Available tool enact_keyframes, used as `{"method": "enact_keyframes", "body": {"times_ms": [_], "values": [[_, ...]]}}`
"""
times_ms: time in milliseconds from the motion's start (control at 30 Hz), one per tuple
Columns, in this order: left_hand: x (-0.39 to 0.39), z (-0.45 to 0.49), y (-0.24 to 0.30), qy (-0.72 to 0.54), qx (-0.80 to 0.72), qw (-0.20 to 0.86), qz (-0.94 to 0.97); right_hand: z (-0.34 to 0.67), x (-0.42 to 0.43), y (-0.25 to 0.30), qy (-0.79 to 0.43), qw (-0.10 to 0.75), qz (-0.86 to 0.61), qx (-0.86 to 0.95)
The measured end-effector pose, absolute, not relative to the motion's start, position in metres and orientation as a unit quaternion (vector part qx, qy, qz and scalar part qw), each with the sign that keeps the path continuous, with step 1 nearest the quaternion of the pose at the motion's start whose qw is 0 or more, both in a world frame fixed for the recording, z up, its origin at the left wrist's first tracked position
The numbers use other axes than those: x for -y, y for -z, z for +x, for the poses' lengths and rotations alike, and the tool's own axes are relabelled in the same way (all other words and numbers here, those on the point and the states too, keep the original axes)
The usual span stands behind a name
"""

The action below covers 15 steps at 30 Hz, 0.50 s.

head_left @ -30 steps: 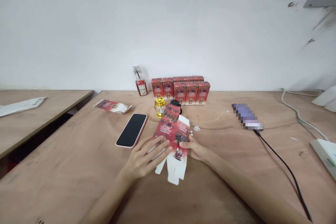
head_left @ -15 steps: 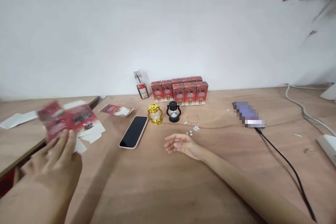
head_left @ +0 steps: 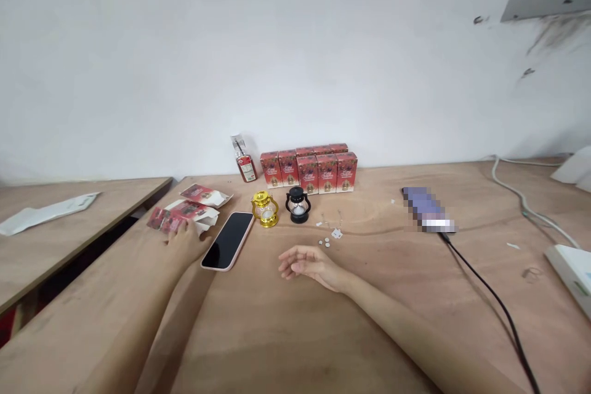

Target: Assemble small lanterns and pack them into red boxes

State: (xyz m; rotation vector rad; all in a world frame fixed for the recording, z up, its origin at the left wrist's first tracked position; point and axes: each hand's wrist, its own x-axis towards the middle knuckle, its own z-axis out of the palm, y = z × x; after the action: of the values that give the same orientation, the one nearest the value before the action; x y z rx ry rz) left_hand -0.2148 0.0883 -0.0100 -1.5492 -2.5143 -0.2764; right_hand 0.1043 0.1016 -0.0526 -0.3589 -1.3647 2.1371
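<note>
At the left, my left hand (head_left: 187, 243) rests with spread fingers on the near edge of flattened red-and-white boxes (head_left: 184, 212), its thumb apart to the right. Another flattened box (head_left: 203, 196) lies just behind them. My right hand (head_left: 314, 266) lies on the table at the middle, fingers loosely curled and apart, holding nothing. Ahead of it stand a small gold lantern (head_left: 266, 210) and a small black lantern (head_left: 298, 206). A phone with a pink edge (head_left: 228, 241) lies between my hands. Small round white pieces (head_left: 327, 241) and tiny scraps lie beyond my right hand.
Several red printed boxes (head_left: 318, 173) stand in rows by the wall, beside a bottle with a red label (head_left: 247, 167). To the right lies a phone on a black cable (head_left: 489, 295). A white cable (head_left: 517, 197) runs further right. A gap separates the left table (head_left: 55, 246).
My left hand has moved right and forward and set the flattened boxes down on the table near the other one. The view has shifted slightly; my right hand keeps its pose.
</note>
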Motion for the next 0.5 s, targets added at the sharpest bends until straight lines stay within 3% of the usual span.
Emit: {"method": "enact_keyframes", "body": {"times_ms": [200, 300, 400, 500], "values": [[-0.099, -0.177, -0.022, 0.249, 0.717, 0.123, -0.639, 0.103, -0.101, 0.052, -0.802, 0.291, -0.149, 0.500], [-0.125, -0.147, -0.019, 0.308, 0.685, -0.021, -0.660, 0.101, -0.101, 0.055, -0.788, 0.296, -0.174, 0.511], [-0.153, -0.123, -0.002, 0.433, 0.680, -0.200, -0.557, 0.098, -0.101, 0.058, -0.782, 0.304, -0.191, 0.510], [-0.161, -0.105, 0.017, 0.525, 0.645, -0.254, -0.494, 0.097, -0.100, 0.059, -0.783, 0.313, -0.195, 0.501]]}}
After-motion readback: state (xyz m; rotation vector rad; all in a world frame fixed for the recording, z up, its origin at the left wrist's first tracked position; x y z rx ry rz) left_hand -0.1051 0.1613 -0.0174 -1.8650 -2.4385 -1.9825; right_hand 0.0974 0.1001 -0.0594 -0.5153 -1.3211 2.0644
